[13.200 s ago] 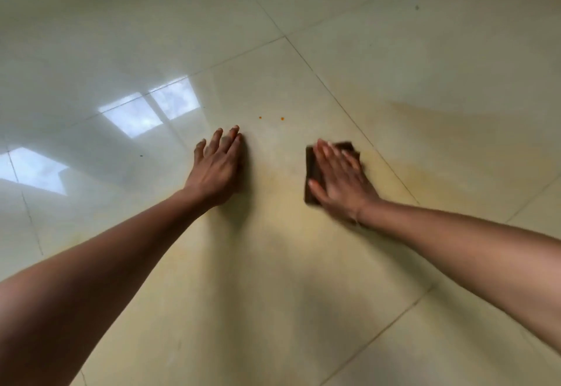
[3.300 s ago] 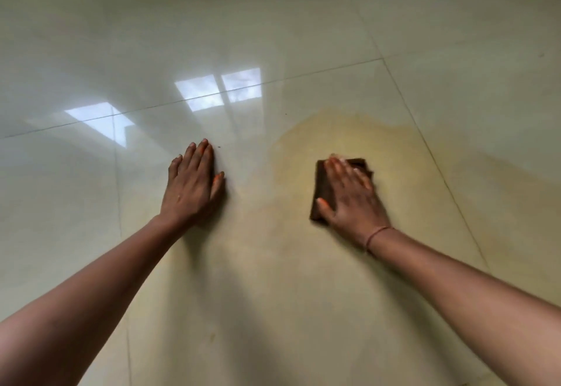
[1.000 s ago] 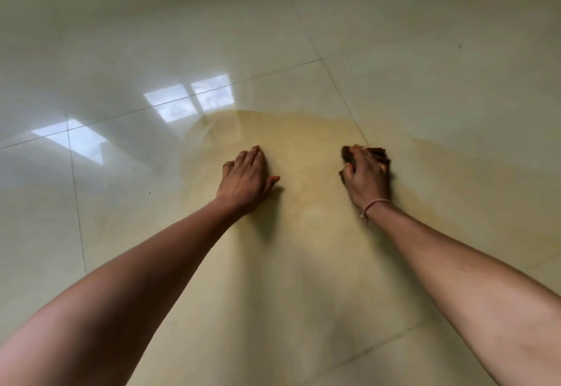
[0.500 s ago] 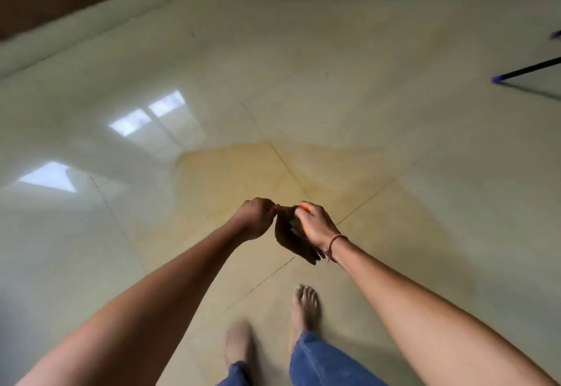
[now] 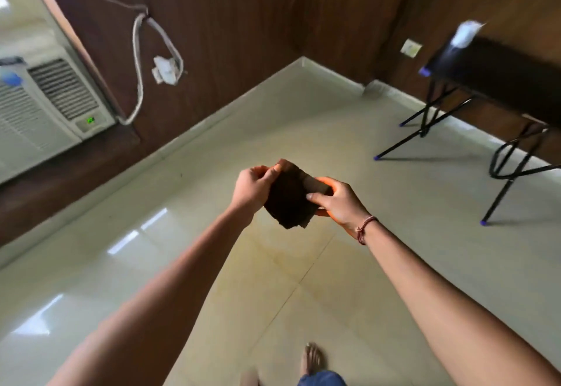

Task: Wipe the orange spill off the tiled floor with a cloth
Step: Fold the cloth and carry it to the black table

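Cloth (image 5: pixel 287 200): dark brown, folded into a thick wad, held clear of the floor between the two hands and touching both.

Left hand (image 5: pixel 253 186): fingers curled, thumb and fingertips pinching the upper left edge of the wad.

Right hand (image 5: pixel 340 202): fingers curled round the right side of the wad, thumb laid across its front. Thin band (image 5: pixel 364 227) at the wrist.

Tiled floor (image 5: pixel 334 130): pale and glossy, with bright window reflections toward its left edge.

Orange spill (image 5: pixel 273 261): faint yellowish film on the tiles directly below the hands, spread across a grout line, well short of the floor's far corner.

Bare foot (image 5: pixel 312 358): on the tiles at the floor's near edge, beside a blue trouser hem (image 5: pixel 321 380).

Air conditioner (image 5: pixel 45 106): white, against the left wall, green light lit.

Cable (image 5: pixel 138 51): looped on the dark wooden wall.

Tabletop (image 5: pixel 501 73): dark, on black legs with blue feet, at the floor's right edge; blurred white item (image 5: pixel 464 33) on top.
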Action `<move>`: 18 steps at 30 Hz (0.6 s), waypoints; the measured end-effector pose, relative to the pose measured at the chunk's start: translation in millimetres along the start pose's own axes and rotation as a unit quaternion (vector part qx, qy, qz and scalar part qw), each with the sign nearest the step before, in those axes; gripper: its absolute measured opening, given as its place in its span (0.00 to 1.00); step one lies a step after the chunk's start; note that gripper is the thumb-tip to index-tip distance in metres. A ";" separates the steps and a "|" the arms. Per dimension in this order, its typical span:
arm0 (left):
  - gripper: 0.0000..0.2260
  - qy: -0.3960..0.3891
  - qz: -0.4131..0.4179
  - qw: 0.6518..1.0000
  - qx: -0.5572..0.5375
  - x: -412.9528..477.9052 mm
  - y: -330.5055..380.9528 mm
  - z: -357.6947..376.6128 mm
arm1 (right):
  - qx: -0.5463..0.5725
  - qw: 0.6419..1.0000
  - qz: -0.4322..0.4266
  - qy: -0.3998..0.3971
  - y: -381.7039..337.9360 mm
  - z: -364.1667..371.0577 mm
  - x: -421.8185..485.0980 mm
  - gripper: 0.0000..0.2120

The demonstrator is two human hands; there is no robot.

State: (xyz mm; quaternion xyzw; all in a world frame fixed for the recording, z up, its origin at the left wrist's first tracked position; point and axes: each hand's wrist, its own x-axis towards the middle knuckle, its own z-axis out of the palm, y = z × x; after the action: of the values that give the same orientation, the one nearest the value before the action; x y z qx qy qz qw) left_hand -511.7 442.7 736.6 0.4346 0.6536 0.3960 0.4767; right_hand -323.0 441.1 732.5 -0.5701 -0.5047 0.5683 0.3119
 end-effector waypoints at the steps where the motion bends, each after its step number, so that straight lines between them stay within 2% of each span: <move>1: 0.13 0.005 0.019 1.000 0.015 -1.3 26.2 5.8 | 0.013 0.999 -0.020 0.029 -18.0 -13.6 -11.1 0.09; 3: 0.15 0.006 0.016 0.999 0.031 4.3 47.8 12.7 | 0.042 0.997 -0.032 0.060 -32.5 -24.1 -19.1 0.08; 7: 0.20 -0.102 -0.012 0.993 0.055 4.7 101.1 43.6 | 0.127 0.984 -0.064 0.109 -63.3 -76.5 -34.6 0.08; 10: 0.19 -0.166 0.018 0.984 0.068 13.2 132.2 73.5 | 0.139 0.979 -0.079 0.128 -80.8 -119.4 -29.6 0.10; 12: 0.16 -0.161 0.064 0.982 0.073 20.2 158.5 105.2 | 0.129 0.977 -0.087 0.145 -88.2 -156.8 -20.3 0.09; 15: 0.15 -0.113 0.114 0.984 0.083 32.9 204.0 161.5 | 0.106 0.977 -0.085 0.166 -92.2 -218.2 2.3 0.08; 18: 0.14 -0.112 0.142 0.979 0.096 52.2 244.2 221.1 | 0.118 0.975 -0.084 0.169 -98.1 -278.8 23.5 0.08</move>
State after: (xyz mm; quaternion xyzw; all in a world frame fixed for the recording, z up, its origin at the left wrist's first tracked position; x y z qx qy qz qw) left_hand -260.1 590.3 898.3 0.6081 0.5624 0.3439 0.4423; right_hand -79.9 552.8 860.3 -0.5729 -0.4202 0.4910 0.5041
